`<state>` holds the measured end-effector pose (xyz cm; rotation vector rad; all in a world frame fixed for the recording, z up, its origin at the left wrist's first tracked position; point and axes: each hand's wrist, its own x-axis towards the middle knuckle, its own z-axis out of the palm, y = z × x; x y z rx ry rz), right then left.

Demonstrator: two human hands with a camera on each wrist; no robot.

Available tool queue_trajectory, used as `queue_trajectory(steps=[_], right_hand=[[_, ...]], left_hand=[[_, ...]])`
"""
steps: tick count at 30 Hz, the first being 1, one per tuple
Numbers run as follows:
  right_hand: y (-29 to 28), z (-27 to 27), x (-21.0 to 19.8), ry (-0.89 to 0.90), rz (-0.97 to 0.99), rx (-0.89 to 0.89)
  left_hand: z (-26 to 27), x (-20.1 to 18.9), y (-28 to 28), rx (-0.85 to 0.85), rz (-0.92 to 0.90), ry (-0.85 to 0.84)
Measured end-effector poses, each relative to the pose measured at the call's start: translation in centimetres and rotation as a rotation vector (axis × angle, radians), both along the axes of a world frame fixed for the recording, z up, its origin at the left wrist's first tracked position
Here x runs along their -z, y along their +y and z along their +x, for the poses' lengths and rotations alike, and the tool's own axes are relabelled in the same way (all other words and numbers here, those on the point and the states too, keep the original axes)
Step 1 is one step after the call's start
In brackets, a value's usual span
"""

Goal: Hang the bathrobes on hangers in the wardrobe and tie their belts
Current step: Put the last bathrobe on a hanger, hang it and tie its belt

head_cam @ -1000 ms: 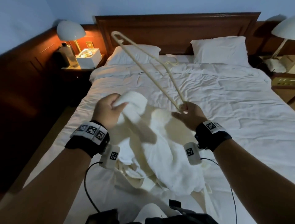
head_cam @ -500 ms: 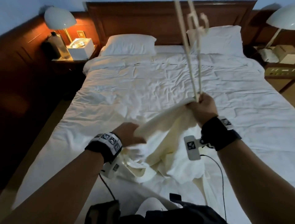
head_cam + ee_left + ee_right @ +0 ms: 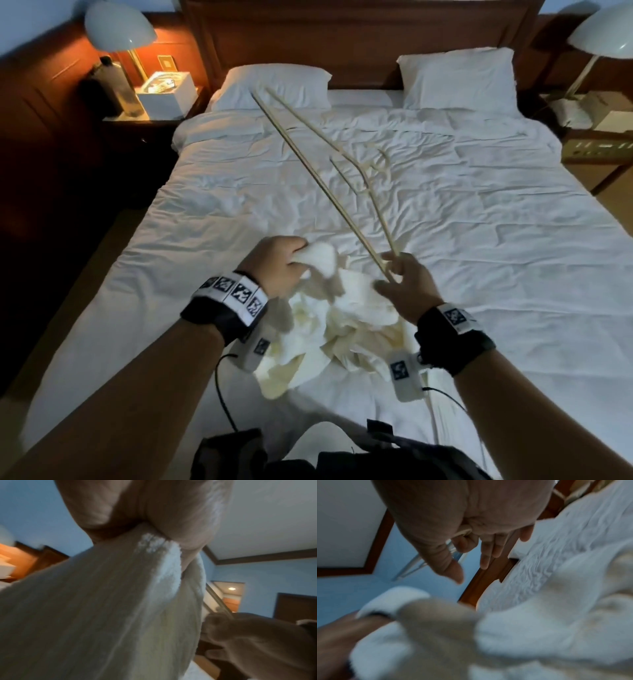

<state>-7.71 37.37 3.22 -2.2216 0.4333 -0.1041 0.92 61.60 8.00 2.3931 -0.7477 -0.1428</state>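
The left hand [image 3: 274,263] grips a bunched fold of the robe [image 3: 329,329], fingers curled tight round the thick terry edge; the left wrist view shows cloth pinched between thumb and palm. The right hand [image 3: 404,291] holds one end of the hanger [image 3: 342,192], with at least one finger curled about it while thumb and the other fingers stand fairly straight, so this grip looks light. The hanger slants up and away over the bed [image 3: 479,240], its hook about midway along. Most of the robe lies in a crumpled heap on the bed between the two wrists.

The step in hand seems to be feeding a hanger arm into the robe's shoulder. To do it well, the left hand should find the collar or a sleeve opening, not a random fold, and hold it open towards the hanger end. The right hand should firm its hold before pushing, since a light grip lets the long frame swing. Lifting the robe clear of the bed would let it fall straight and show which side is which. No belt can be picked out in the heap.

As for containers, a white box [image 3: 168,96] stands on the nightstand [image 3: 144,120] beside a bottle [image 3: 118,87]; its contents are too small to tell. The wardrobe is not in view.
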Motion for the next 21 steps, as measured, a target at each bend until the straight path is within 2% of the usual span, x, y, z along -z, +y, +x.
queue_trajectory(steps=[4,6,7,8,10,11,13,15,17,19,21], right_hand=[[2.7,0.8,-3.2,-0.051,0.35,-0.175],[2.3,1.2,-4.3,-0.107,0.389,-0.144],[1.8,1.5,-4.8,-0.148,0.387,-0.109],[1.2,1.6,-5.4,-0.195,0.389,-0.078],[-0.2,1.8,-6.9,-0.266,0.435,0.003],[-1.1,1.9,-7.6,-0.298,0.477,0.052],[-3.6,1.8,-8.7,-0.344,0.511,0.156],[-6.9,1.3,-8.9,-0.346,0.469,0.235],[-10.3,0.3,-8.4,-0.297,0.36,0.266],[-13.3,-1.1,-7.4,-0.218,0.227,0.274],[-15.7,-2.7,-6.2,-0.157,0.096,0.248]], left_hand=[[-1.7,-3.2,-3.5,-0.053,-0.178,-0.024],[-2.6,-3.1,-4.2,-0.123,-0.284,0.053],[-3.0,-2.5,-4.4,-0.139,-0.272,0.119],[-3.4,-1.7,-4.6,-0.136,-0.168,0.165],[-4.1,1.2,-4.7,-0.09,0.189,0.184],[-4.6,3.0,-4.4,-0.099,0.309,0.216],[-5.6,6.2,-3.6,-0.18,0.4,0.314],[-5.8,7.8,-2.9,-0.286,0.432,0.322],[-5.4,7.9,-2.6,-0.367,0.333,0.291],[-5.2,6.5,-2.9,-0.348,0.108,0.276],[-5.7,4.0,-4.1,-0.331,-0.133,0.331]])
